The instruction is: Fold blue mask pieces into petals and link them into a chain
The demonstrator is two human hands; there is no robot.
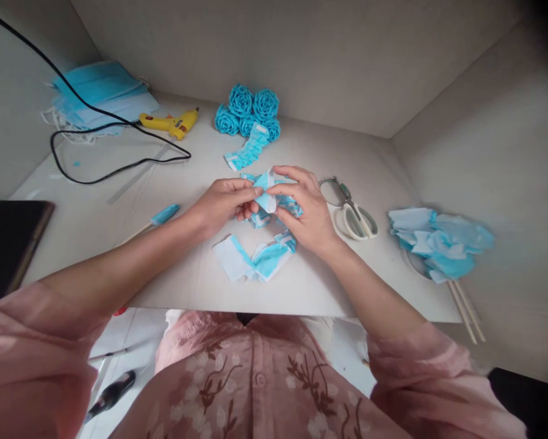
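Note:
A small folded piece of blue and white face-mask fabric [265, 194] is up in front of me. My left hand [232, 198] pinches its left side between thumb and fingers. From the right, my right hand [308, 210] grips its white edge, with the fingers bent and the thumb low. Beneath and behind both hands lie more folded blue pieces [258, 219], partly hidden. Nearer to me on the table [173, 274] are flat cut mask pieces [237, 259]. A pleated blue strip [249, 149] rests beyond my hands, its far end against several rolled blue fabric roses [240, 100].
White-handled scissors [359, 221] lie right of my right hand. Farther right, mask scraps [439, 241] heap over a dish beside wooden sticks [467, 311]. At left are a yellow glue gun [168, 124] with a looping black cord, stacked face masks [102, 91], a blue-tipped stick [164, 214] and a phone [11, 244].

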